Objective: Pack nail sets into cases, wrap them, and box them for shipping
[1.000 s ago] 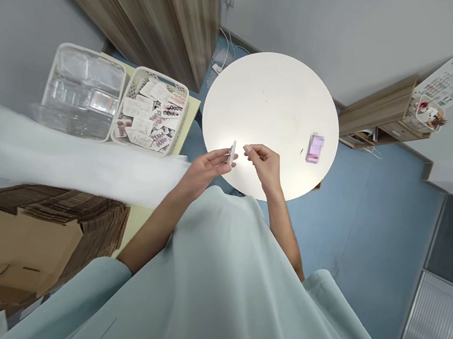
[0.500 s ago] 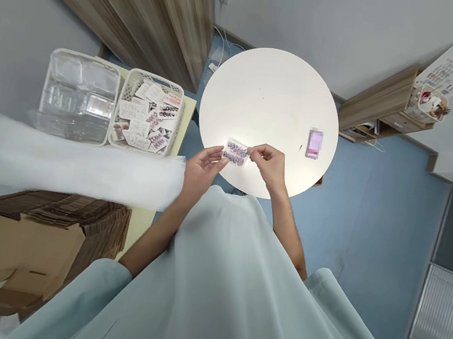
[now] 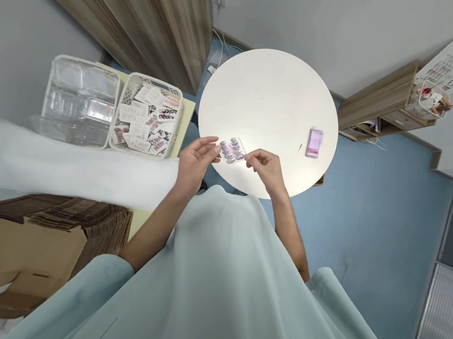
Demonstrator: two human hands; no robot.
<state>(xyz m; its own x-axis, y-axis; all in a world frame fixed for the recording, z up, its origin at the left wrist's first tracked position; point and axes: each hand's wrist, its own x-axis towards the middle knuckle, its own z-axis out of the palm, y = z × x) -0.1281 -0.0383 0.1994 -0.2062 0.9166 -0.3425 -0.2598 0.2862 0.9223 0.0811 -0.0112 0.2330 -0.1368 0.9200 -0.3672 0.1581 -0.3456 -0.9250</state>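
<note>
Head view: both hands meet above the near edge of the round white table [image 3: 274,91]. Left hand [image 3: 194,159] pinches one end of a small clear card of press-on nails [image 3: 232,149], right hand [image 3: 265,167] the other, fingertips clamped on it. To the left, a white basket [image 3: 148,116] holds similar cards.

Both hands hold a small clear card of purple pieces [image 3: 232,150] over the round white surface [image 3: 272,102], at its six o'clock edge: the left hand [image 3: 194,159] pinches the card's nine o'clock end, the right hand [image 3: 265,167] its three o'clock end. A pink packet [image 3: 314,142] (blurred) lies toward three o'clock. At nine o'clock stand a basket of similar cards [image 3: 148,116] and a clear tray [image 3: 79,101].
</note>
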